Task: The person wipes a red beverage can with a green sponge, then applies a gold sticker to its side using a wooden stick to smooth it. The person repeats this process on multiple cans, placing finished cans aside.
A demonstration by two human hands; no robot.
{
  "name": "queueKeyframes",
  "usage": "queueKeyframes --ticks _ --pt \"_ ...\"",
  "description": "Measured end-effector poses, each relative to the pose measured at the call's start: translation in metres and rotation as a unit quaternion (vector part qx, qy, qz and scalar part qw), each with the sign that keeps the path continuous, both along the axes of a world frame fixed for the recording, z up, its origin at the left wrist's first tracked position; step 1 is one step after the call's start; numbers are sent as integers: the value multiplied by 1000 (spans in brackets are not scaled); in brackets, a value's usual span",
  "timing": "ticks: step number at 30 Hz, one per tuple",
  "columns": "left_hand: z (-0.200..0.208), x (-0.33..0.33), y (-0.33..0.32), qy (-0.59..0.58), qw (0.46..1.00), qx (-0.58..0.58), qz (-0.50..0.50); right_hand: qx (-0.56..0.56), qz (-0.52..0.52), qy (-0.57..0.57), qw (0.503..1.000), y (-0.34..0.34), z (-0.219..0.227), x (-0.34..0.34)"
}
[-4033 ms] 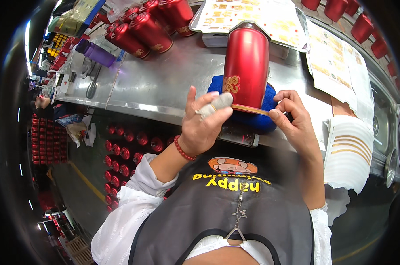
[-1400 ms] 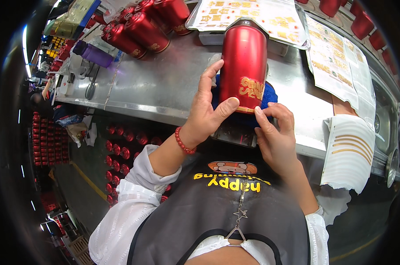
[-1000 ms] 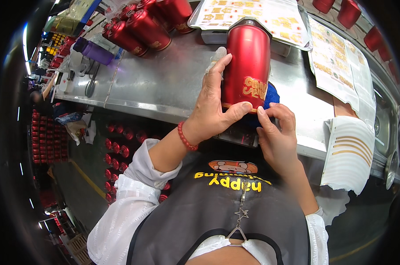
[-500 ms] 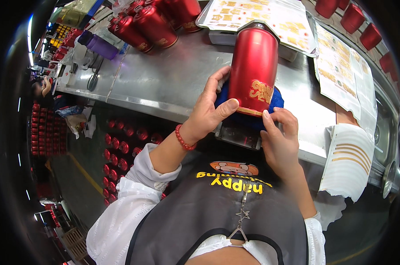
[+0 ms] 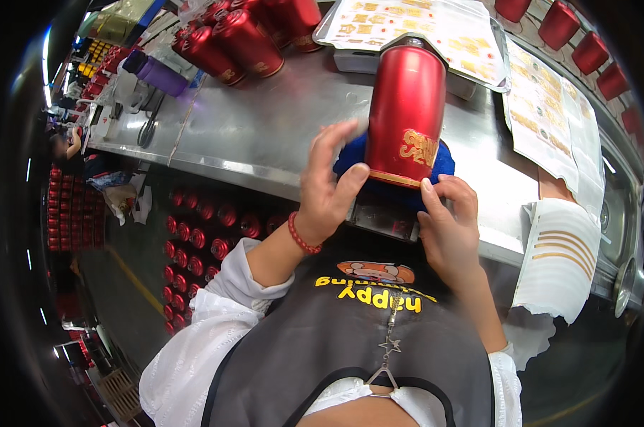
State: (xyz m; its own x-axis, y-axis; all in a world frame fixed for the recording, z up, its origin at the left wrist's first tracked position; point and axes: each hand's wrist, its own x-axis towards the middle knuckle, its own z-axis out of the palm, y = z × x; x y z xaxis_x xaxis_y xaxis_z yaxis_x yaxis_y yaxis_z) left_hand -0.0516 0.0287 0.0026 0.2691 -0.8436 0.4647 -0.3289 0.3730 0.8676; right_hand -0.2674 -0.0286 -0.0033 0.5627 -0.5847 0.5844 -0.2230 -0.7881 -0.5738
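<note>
A shiny red canister [image 5: 409,107] leans on a blue cloth [image 5: 443,162] in front of me, its dark-trimmed end pointing away. Gold raised lettering sits near its close end, and a thin gold strip [image 5: 389,178] runs along the near rim. My left hand [image 5: 329,178], slightly blurred, is open at the canister's left side, thumb tip beside the strip's left part. At the lower right of the rim, my right hand [image 5: 446,213] has thumb and forefinger closed at the strip's right end; the exact contact is partly hidden.
Gold sticker sheets [image 5: 414,28] lie behind the canister, with more sheets [image 5: 550,121] to the right. A sheet of curved gold strips [image 5: 560,256] hangs over the right edge of the metal table [image 5: 244,135]. Red canisters [image 5: 247,43], a purple bottle [image 5: 157,73] and scissors [image 5: 150,128] stand or lie left.
My left hand has drawn back from the canister's side, moving slightly left with its fingers lifting off. My right hand stays at the rim, and the canister has hardly moved.
</note>
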Motion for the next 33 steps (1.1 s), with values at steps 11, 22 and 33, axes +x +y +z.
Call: queueKeyframes --ticks 11,22,33 --pt "18 4 -6 -506 837 -207 -22 19 -13 -27 999 2 -3 0" --pt "-29 0 35 -214 975 -47 35 35 -18 26 999 4 5 1" --pt "11 19 -10 -563 796 -217 -55 44 0 -66 997 -8 10 -10"
